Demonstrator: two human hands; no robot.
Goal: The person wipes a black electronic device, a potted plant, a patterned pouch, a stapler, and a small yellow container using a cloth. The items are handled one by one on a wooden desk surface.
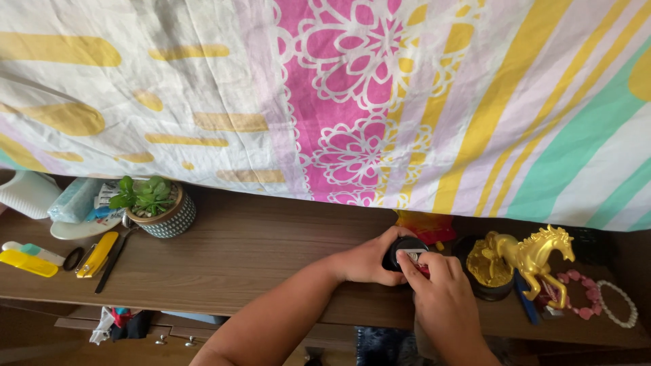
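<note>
A small round black container with a white label sits on the brown wooden shelf, right of the middle. My left hand wraps around its left side. My right hand presses fingers on its top and label from the right. A bit of red shows under my right fingers; what it is I cannot tell. Just beyond the container lies a red and yellow wrapper.
A gold horse figurine on a dark base stands right of my hands, with pink beads and a white bead bracelet. At the left are a potted green plant, a yellow utility knife and a yellow marker. A patterned sheet hangs behind.
</note>
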